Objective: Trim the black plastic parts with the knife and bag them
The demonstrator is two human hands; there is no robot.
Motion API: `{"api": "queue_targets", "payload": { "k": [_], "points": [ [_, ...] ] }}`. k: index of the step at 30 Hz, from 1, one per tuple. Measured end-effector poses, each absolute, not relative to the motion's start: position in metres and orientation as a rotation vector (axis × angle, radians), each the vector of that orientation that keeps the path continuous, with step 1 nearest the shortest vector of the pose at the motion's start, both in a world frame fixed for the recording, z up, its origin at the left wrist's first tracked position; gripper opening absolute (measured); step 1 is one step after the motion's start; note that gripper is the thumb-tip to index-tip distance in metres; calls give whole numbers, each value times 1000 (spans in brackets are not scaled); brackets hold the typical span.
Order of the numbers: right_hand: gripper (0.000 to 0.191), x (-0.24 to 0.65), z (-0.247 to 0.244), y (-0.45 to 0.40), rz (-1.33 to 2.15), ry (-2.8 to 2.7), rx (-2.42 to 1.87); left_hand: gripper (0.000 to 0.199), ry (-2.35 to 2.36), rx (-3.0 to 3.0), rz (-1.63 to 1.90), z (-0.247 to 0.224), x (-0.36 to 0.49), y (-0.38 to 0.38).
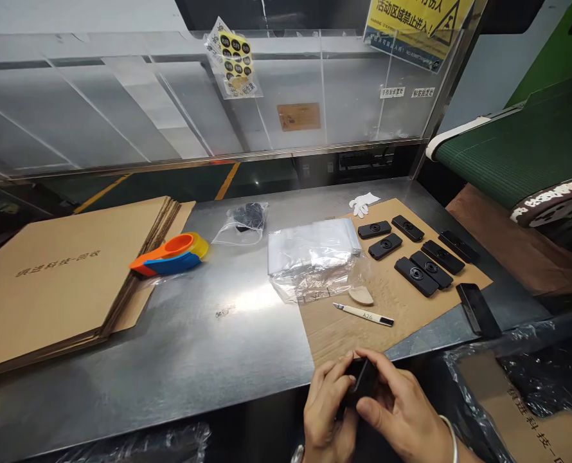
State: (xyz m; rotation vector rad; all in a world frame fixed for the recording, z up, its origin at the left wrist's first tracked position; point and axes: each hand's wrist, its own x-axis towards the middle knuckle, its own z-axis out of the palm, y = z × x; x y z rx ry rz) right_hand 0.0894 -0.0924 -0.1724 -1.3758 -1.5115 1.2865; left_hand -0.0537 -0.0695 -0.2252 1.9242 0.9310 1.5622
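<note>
Between my left hand [327, 405] and my right hand [402, 405] is a small black plastic case [364, 379], held just off the table's front edge. Fingers of both hands wrap round it and hide much of its shape. Beyond my hands, a craft knife [363, 314] with a pale handle lies on a cardboard sheet [334, 341], beside a beige rounded pad [361, 296]. Several black rectangular cases [416, 275] with round centres lie on the sheet's right part. Another black case [477, 310], hollow side showing, rests at the table's right front edge.
A stack of clear plastic bags [312, 247] sits mid-table, with a white glove [364, 204] behind. An orange and blue tape dispenser [173, 254] stands by flat cardboard [64, 276] on the left. A small bag of black parts [248, 222] lies farther back. A green conveyor [522, 148] runs at right.
</note>
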Motion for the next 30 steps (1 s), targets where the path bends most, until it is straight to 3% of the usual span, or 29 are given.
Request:
{"api": "queue_targets", "payload": {
  "k": [6,10,15,18,22,30],
  "points": [
    [51,96,-178,-90,1457,-1342,-1228,22,1047,2105,1469,-224,-52,-80],
    [61,98,-176,-88,1302,-1506,-1283,14,1121,2153,1337,-225,-54,-87],
    [48,106,-190,-81,1361,-1294,-1242,22,1108,2073,1285,-206,-57,-89],
    [54,116,-200,-76,1500,-1089,-1084,23,1055,1751,1279,-180,-75,-82],
    [50,119,-202,-75,1589,-968,-1104,27,992,984,1009,-160,-102,-60],
    [47,109,-209,-72,1736,-902,-994,30,840,455,608,-196,-66,-60]
  ]
}}
